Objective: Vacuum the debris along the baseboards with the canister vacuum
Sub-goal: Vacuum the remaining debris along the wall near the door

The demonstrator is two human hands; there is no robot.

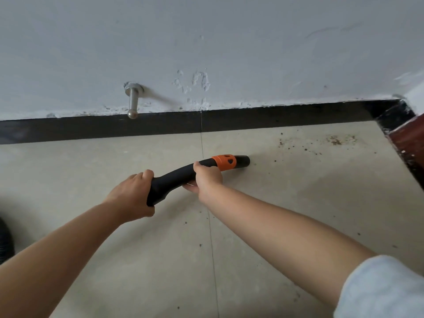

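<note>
Debris (337,140) lay scattered as brown crumbs on the pale floor tile (286,203), thickest near the right-hand corner just in front of the black baseboard (275,118), with a few stray specks nearer the person. The vacuum nozzle (243,160), black beyond an orange collar (223,162), pointed right toward that patch but sat well short of it. The right hand (207,177) was curled round the black handle (174,177) just behind the collar, and the left hand (130,198) was wrapped round the handle's thicker rear end.

Doing the step well would probably mean lowering the mouth close to the tile, sliding it rightward along the foot of the baseboard at a slow pace, and sweeping through the dense patch before coming back for the loose specks on the tile seam. The forward hand seemed best placed to steer, the rear one to steady.

Much stayed out of sight. The canister itself was not in view; only a dark ribbed hose (5,242) showed at the left edge, cut off. Whether the nozzle mouth touched the floor could not be told. The corner beside the reddish-brown frame (406,138) was partly cropped. A metal doorstop (132,99) projected from the wall above the baseboard.
</note>
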